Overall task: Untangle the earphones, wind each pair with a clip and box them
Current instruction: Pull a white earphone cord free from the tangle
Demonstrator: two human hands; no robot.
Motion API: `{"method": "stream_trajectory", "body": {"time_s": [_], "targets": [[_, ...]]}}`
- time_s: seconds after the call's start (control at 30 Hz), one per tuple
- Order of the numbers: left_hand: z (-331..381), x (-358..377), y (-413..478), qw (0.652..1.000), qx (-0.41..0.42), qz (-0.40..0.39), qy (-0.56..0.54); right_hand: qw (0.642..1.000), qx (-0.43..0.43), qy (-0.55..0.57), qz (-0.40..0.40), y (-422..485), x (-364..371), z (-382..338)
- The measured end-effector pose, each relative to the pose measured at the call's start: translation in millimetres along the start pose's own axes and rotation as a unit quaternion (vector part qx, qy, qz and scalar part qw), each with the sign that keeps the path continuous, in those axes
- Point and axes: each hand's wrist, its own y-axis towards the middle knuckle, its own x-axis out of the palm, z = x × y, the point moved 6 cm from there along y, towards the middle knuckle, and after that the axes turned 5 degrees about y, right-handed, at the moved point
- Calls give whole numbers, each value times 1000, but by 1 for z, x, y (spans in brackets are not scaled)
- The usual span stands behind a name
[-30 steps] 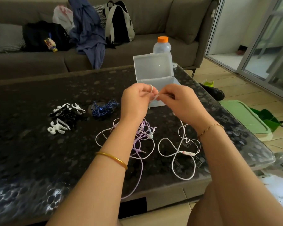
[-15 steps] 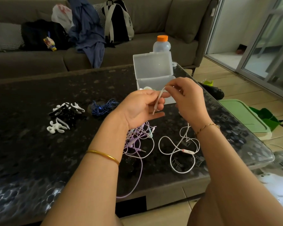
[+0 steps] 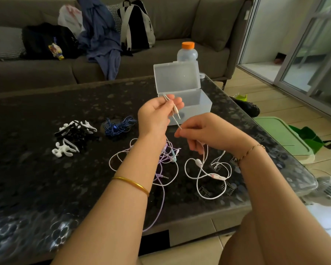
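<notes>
Left hand (image 3: pixel 157 116): white cord (image 3: pixel 177 124), seemingly doubled

A grey-brown sofa (image 3: pixel 180 20) spans the top of the frame, strewn with a backpack (image 3: pixel 136 25) and a blue garment (image 3: pixel 99 35). The dark glossy bench (image 3: pixel 36 178) fills the middle. At right, pale wood floor (image 3: pixel 271 98) runs to a sliding glass door (image 3: pixel 317 60), daylight beyond.

Black table (image 3: pixel 36 178) with pale pebble speckling; translucent frosted box (image 3: pixel 177 77); clear bottle (image 3: pixel 187 53) with orange cap. Plain white earphones (image 3: pixel 217 176), lilac earphones (image 3: pixel 161 175), dark blue earphones (image 3: pixel 117 127); mixed black and white clips (image 3: pixel 75 131); gold bangle (image 3: pixel 132 183).
</notes>
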Motion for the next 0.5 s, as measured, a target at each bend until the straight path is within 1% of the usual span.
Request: {"method": "stream_trajectory", "body": {"time_s": [0.03, 0.1, 0.13, 0.17, 0.2, 0.23, 0.3, 0.5], "targets": [[3, -2, 0, 998, 44, 12, 53, 1000, -11, 3, 16, -1, -3, -4], [11, -1, -1, 972, 138, 14, 192, 997, -33, 16, 68, -2, -12, -11], [12, 2, -2, 953, 164, 1, 254, 993, -44, 15, 104, -2, -17, -12], [10, 5, -1, 938, 171, -17, 301, 989, -53, 3, 141, -2, -22, -12], [7, 7, 0, 932, 161, -39, 322, 983, -59, -17, 174, -1, -26, -10], [5, 10, -1, 934, 144, -62, 321, 976, -63, -39, 204, 0, -30, -8], [2, 14, -3, 944, 111, -100, 294, 962, -71, -57, 256, 1, -36, -4], [-1, 18, -14, 954, -12, -169, 248, 924, -121, -87, 352, 0, -42, -2]]}}
